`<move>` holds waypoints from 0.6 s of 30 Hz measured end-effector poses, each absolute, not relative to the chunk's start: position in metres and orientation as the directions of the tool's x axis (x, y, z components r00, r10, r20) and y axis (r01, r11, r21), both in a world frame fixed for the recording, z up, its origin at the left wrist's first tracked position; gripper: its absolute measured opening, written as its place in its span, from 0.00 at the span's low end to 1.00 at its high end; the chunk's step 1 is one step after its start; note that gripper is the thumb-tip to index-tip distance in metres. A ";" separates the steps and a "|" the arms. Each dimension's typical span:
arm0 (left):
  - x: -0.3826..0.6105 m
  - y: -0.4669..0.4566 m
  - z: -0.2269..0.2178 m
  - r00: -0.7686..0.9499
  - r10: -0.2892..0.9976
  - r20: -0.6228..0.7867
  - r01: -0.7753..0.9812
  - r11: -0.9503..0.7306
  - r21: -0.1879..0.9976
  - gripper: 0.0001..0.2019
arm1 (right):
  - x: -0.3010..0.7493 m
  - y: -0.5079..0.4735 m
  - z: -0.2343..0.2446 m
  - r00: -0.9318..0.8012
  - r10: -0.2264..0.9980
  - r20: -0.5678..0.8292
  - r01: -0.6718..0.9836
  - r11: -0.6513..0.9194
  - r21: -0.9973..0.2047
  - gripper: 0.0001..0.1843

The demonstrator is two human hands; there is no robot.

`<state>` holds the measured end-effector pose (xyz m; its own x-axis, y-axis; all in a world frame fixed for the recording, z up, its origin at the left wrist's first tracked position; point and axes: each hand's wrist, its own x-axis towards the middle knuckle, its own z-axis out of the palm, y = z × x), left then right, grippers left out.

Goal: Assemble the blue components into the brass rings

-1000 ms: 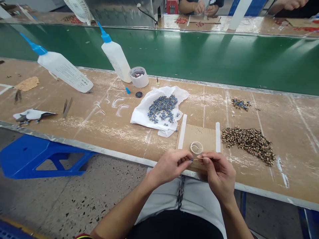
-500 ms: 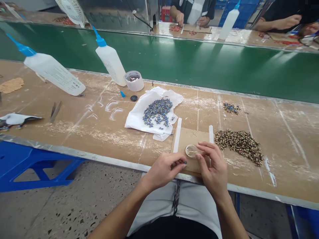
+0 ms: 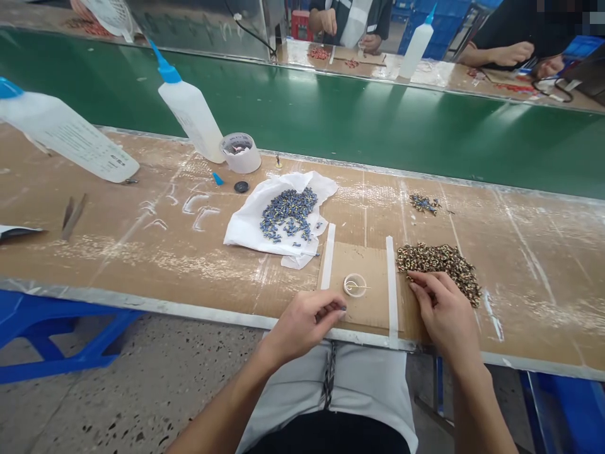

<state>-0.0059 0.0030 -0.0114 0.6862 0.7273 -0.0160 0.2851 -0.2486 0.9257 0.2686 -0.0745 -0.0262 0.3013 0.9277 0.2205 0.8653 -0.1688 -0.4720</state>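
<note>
My left hand (image 3: 305, 321) is pinched shut on a small blue part near the front edge of the bench. My right hand (image 3: 437, 306) reaches with spread fingers to the near edge of a heap of small brown-and-gold parts (image 3: 439, 265). Between the hands a small round clear cap (image 3: 354, 285) with a thin pin lying across it sits on a taped-down cardboard pad (image 3: 366, 302). A white cloth (image 3: 246, 230) behind the pad carries a pile of small blue parts (image 3: 288, 214).
Two white squeeze bottles with blue nozzles (image 3: 189, 110) (image 3: 61, 139) and a tape roll (image 3: 240, 153) stand at the back left. Tweezers (image 3: 72, 214) lie at left. A green conveyor belt (image 3: 359, 120) runs behind the bench; other people's hands work beyond it. Blue stool (image 3: 47, 334) at left.
My right hand has laid the pin on the clear cap and moved right to the brown heap. My left hand has stayed pinched on the blue part.
</note>
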 end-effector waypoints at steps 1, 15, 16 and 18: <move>-0.006 0.003 -0.012 0.685 0.728 -0.020 0.289 -0.247 0.925 0.03 | 0.271 -0.073 -0.026 0.281 0.936 0.212 0.868 -0.154 -0.471 0.14; -0.006 -0.005 -0.006 0.684 0.727 0.056 0.255 -0.311 0.916 0.05 | 0.273 -0.067 -0.023 0.278 0.879 0.388 0.887 -0.080 -0.455 0.12; -0.006 -0.007 -0.004 0.686 0.725 0.062 0.253 -0.318 0.914 0.05 | 0.265 -0.071 -0.020 0.324 0.857 0.400 0.857 -0.086 -0.509 0.12; -0.006 -0.010 0.000 0.688 0.722 0.067 0.250 -0.323 0.913 0.05 | 0.246 -0.082 -0.012 0.423 0.838 0.345 0.733 -0.092 -0.674 0.10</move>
